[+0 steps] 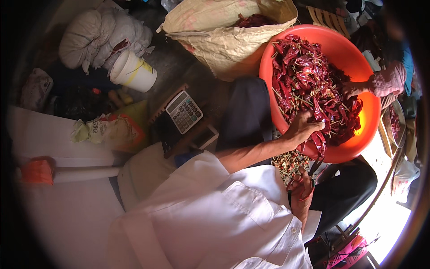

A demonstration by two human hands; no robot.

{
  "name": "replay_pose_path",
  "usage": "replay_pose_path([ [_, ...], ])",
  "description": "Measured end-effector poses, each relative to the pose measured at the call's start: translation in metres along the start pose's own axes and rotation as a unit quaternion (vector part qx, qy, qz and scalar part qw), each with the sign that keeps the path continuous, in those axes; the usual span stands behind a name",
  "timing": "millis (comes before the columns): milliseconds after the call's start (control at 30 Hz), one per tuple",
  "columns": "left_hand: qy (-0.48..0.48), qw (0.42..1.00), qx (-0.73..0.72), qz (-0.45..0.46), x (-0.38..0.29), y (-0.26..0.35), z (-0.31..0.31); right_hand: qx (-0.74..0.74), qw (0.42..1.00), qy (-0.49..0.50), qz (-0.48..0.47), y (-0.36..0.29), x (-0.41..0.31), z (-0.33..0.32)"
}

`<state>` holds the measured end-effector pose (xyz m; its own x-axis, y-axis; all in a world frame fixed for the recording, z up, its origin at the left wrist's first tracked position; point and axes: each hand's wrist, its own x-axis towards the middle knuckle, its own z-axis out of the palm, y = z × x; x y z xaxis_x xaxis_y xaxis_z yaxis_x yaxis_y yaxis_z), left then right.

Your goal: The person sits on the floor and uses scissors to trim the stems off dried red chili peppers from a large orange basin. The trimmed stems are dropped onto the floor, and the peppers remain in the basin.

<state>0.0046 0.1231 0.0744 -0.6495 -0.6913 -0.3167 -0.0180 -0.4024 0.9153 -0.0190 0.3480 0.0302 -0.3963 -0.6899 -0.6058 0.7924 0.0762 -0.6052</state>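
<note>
A red plastic basin (369,80) holds a heap of dried red chili peppers (302,74). At the basin's near edge my left hand (304,127) grips dried chilies (318,143), which hang over the rim. Below it, my right hand (302,186) has its fingers in the handles of a pair of scissors (315,165), whose blades point up at the tips of those chilies. Cut stems and chili bits (290,164) lie beneath, between my knees. Another person's hand (356,89) reaches into the basin from the right.
A woven sack (228,47) with chilies stands behind the basin. To the left are a calculator (184,111), a white plastic bucket (134,71) and stuffed cloth sacks (100,37). A white plastic bag (404,178) and a pink plastic item (347,252) are at the right.
</note>
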Motion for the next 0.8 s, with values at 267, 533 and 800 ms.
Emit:
replay_pose_path([
  [267,-0.011,0.995,-0.095,0.031,0.005,-0.009,-0.012,-0.107,0.992,0.063,-0.022,0.018,-0.018,0.008],
  [533,-0.02,0.992,-0.084,0.089,0.015,-0.025,0.0,-0.161,0.974,0.16,-0.003,0.02,-0.038,0.016],
  [800,0.022,0.995,-0.078,0.061,0.023,-0.03,-0.014,-0.131,0.986,0.1,-0.002,0.013,-0.031,0.028],
])
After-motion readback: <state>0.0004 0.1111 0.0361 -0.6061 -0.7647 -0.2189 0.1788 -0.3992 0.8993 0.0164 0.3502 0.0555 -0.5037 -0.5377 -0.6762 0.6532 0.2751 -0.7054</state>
